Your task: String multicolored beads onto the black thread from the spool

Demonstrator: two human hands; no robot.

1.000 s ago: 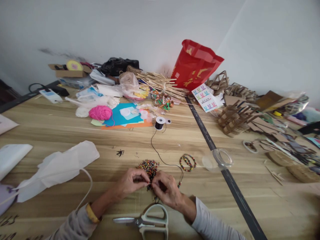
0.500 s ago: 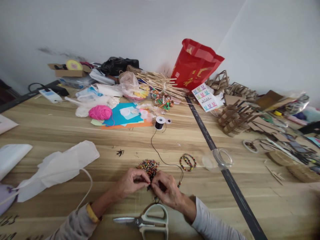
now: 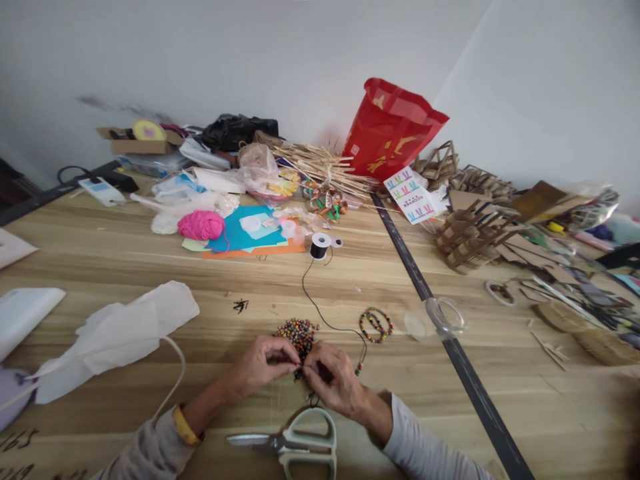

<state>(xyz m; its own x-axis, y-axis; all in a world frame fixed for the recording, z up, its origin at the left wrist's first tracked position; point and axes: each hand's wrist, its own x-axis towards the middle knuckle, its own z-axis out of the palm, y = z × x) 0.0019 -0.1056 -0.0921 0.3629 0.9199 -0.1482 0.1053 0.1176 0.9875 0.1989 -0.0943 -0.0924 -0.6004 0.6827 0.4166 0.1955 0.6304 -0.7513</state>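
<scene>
My left hand [image 3: 265, 365] is closed in a pinch on a tiny reddish bead, mostly covered by the fingers. Its fingertips meet those of my right hand [image 3: 334, 380], which pinches the end of a black cord, largely hidden in the grip. That cord [image 3: 318, 311] runs back in a curve to a spool [image 3: 319, 249]; a few strung beads [image 3: 359, 369] show on it beside my right hand. Just beyond my fingers lies a heap of multicoloured beads [image 3: 297, 331]. Below my hands, scissors [image 3: 305, 440] with pale handles lie with blades to the left.
Beaded bracelets [image 3: 376, 325] lie right of the heap, near a clear tape roll [image 3: 445, 316]. Black snippets [image 3: 241, 305] lie to the left. Pink yarn [image 3: 201, 225], blue sheets [image 3: 235, 227], wooden sticks [image 3: 320, 163], a red bag [image 3: 393, 130] and small woven baskets [image 3: 463, 237] crowd the back.
My fingertips have shifted very slightly together at the pinch, and the tiny bead shows less. Everything else stays in place.
</scene>
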